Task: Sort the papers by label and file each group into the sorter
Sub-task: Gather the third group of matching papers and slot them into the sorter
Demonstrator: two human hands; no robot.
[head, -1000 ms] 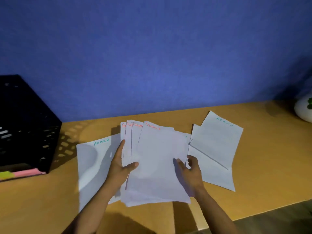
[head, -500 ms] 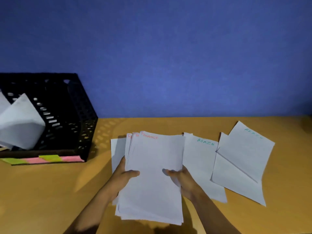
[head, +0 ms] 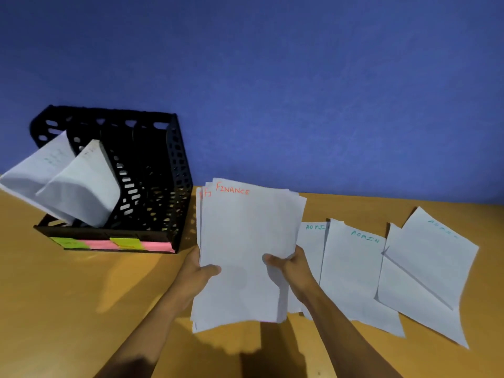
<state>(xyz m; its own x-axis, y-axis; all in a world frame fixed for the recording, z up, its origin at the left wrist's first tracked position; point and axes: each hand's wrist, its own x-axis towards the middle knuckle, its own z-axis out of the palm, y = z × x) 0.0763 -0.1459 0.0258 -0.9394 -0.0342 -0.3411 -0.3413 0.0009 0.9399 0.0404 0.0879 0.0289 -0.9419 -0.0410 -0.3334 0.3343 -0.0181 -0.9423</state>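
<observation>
A stack of white sheets marked FINANCE in red [head: 245, 241] is lifted off the table between both hands. My left hand [head: 197, 271] grips its left edge, thumb on top. My right hand [head: 289, 264] grips its right edge, thumb on the front. The black sorter [head: 152, 186] stands at the left against the wall, with two bundles of papers [head: 73, 181] leaning out of its left slots. Its right slots look empty. Several sheets marked ADMIN in green [head: 357, 274] lie flat on the table to the right of the stack.
The wooden table [head: 68, 296] runs under everything, with a blue wall behind. Yellow and pink sticky labels [head: 120, 244] line the sorter's front base. Two overlapping ADMIN sheets [head: 431, 268] lie at the far right.
Both hands gathered the fanned FINANCE sheets into one stack and raised it off the table. The view swung left, so the sorter came fully into sight.
</observation>
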